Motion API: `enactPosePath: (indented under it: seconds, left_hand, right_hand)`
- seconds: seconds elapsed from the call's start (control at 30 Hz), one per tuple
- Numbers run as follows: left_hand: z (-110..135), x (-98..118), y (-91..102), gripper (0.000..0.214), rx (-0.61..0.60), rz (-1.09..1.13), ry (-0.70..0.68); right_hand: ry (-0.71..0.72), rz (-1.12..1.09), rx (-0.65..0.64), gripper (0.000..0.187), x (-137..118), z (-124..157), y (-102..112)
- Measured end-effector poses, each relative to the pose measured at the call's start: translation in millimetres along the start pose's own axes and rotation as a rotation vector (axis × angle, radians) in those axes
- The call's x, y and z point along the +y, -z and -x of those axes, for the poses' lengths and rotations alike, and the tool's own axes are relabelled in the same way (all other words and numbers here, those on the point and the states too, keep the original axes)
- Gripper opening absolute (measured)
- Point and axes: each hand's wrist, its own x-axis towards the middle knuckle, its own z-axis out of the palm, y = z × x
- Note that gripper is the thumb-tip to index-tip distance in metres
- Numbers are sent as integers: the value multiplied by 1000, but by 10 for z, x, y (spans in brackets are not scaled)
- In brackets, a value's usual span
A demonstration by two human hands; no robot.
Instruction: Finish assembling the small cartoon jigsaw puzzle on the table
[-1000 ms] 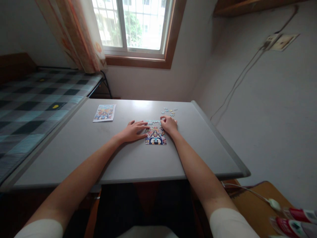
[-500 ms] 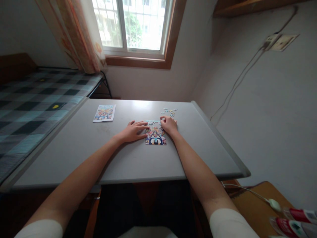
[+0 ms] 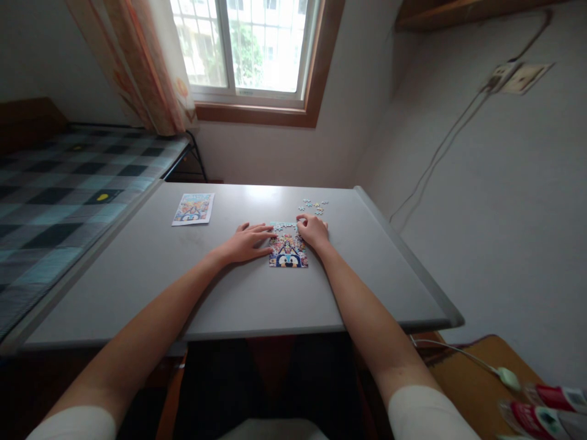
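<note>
Pale walls, a barred window (image 3: 266, 49) and a patterned orange curtain (image 3: 142, 67) are noted beyond the far edge of a grey worktop (image 3: 257, 299). A bed with a checked cover (image 3: 92, 165) is situated along the worktop's left edge.

A partly assembled jigsaw puzzle (image 3: 288, 255) is located near the middle of the worktop, well apart from both side edges. A blue cartoon face is displayed along its near side; a gap is observed between the pale blue pieces at its far side and the rest.

The left hand (image 3: 251, 242) is laid palm down with fingers spread, its fingertips at the puzzle's left edge; nothing is gripped by it. The right hand (image 3: 313, 231) is placed at the puzzle's far right corner, thumb and forefinger curled close together; whether a piece is pinched between them cannot be told.

Loose puzzle pieces (image 3: 316, 205) are scattered beyond the right hand, towards the worktop's far right corner. A printed picture sheet (image 3: 193, 209) is positioned near the far left corner.
</note>
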Motion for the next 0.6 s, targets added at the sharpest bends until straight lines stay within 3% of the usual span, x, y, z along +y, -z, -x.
enactPosePath:
  seconds: [0.6]
  left_hand:
    - [-4, -19, -23, 49, 11, -4, -3]
  right_hand:
    - [3, -8, -3, 32, -4, 7, 14]
